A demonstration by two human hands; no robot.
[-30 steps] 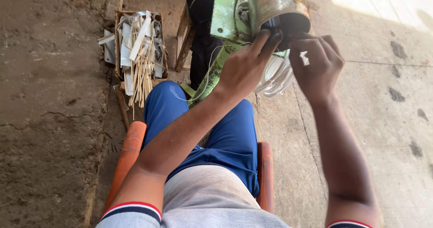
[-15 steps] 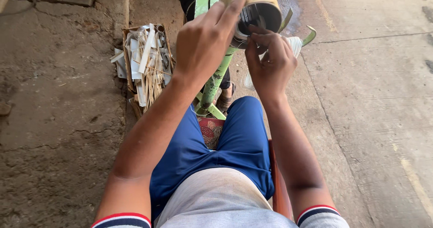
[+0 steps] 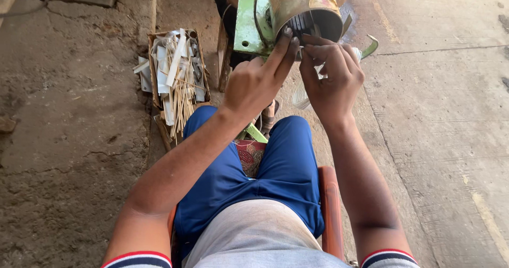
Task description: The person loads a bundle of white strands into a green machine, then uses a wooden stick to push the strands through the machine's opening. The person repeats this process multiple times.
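Honestly, fingertips are put right at the slotted mouth of the rusty motor housing (image 3: 305, 8).
Left hand (image 3: 260, 82) is half-closed with two fingers pressed on the rim; right hand (image 3: 331, 77) is pinched on something unclear; skin could be nicked by sharp slot edges.

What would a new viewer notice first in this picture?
Top centre, both hands meet at the open, slotted end of a rusty metal cylinder on a green frame: left hand, right hand. At left, a box of sticks and white strips sits on the concrete floor.
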